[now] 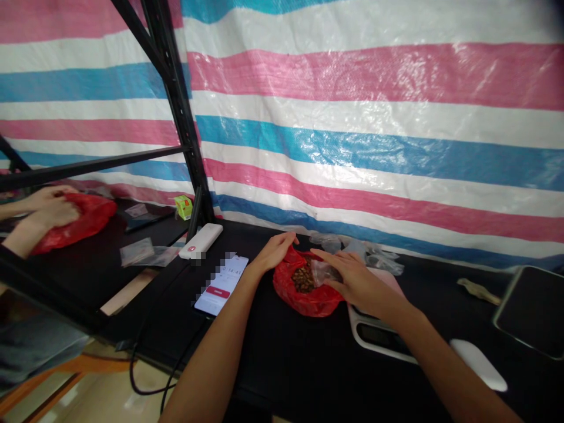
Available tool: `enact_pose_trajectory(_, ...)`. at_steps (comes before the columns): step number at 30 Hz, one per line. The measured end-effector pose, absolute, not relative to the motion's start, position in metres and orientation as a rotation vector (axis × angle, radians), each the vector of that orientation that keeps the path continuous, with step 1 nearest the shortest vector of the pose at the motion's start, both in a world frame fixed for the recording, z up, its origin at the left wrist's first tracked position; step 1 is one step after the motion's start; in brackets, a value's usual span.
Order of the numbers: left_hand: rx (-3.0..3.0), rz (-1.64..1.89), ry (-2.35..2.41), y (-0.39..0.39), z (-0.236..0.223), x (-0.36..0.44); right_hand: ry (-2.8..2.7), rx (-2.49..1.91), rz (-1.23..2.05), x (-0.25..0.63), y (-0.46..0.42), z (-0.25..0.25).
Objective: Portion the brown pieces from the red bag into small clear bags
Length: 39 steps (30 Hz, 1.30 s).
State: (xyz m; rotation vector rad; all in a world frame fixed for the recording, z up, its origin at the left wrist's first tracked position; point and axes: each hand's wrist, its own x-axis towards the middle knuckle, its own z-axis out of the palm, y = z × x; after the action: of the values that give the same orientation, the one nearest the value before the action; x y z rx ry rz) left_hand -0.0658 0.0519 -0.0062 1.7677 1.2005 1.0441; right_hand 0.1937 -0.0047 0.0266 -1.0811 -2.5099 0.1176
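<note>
A red plastic bag (324,301) stands open on the black tabletop, holding many small brown pieces (303,278) that look like beans or nuts. Its far left rim is pinched in my left hand (278,249). My right hand (352,275) reaches over the bag's right side, fingers closed around a small clear plastic bag (324,272) whose lower part sits at the red bag's opening. What the clear bag contains I cannot make out. Beneath my right wrist lies a white kitchen scale (383,341) with a dark display, partly covered by my arm.
Crumpled clear bags (370,252) lie behind the red bag. To the left are a phone (222,285), a white power bank (201,241) and a black metal frame (178,100). A white computer mouse (478,364) and a dark tablet-like slab (533,311) lie right. Beyond the frame, another person's hands (53,205) work at a red bag.
</note>
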Motion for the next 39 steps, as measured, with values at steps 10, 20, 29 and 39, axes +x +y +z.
enact_pose_trajectory(10, 1.736, 1.020, 1.221, 0.051, -0.008, -0.065, -2.155, -1.199, 0.464, 0.264, -0.011, 0.016)
enact_pose_trajectory(20, 1.751, 1.011, 1.149, 0.053, -0.010, -0.061, -2.087, -1.340, 0.467, 0.320, -0.008, 0.018)
enact_pose_trajectory(29, 1.649, 0.842, 1.023, 0.052, -0.015, -0.053, -1.847, -1.438, 0.219, 0.316, -0.003, -0.006)
enact_pose_trajectory(39, 1.567, 0.780, 0.950, 0.049, -0.010, -0.056, -1.955, -1.453, 0.214, 0.313, -0.013, -0.001)
